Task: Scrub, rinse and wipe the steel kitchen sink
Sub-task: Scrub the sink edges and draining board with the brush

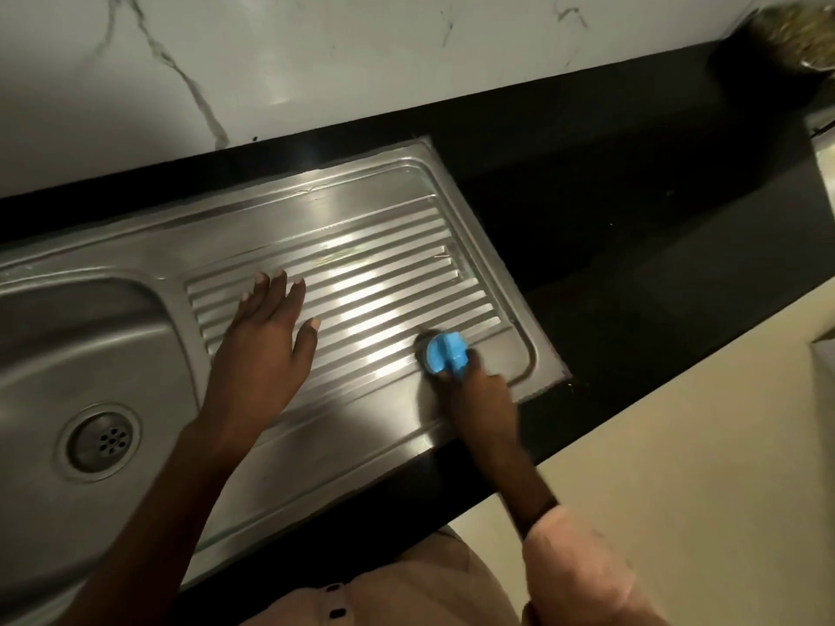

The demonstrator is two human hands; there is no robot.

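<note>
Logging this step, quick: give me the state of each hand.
Left hand: open, flat on the drainboard, holding nothing.
Right hand: closed on the blue scrubber, pressing it on the drainboard.

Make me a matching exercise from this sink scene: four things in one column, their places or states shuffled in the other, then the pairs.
Things:
1. left hand
2. blue scrubber
3. drain strainer
4. right hand

States:
A. bottom of the sink basin
B. grips the scrubber
C. flat on the ribbed drainboard
D. near the drainboard's right front corner

Pairs: 1-C, 2-D, 3-A, 4-B
</note>
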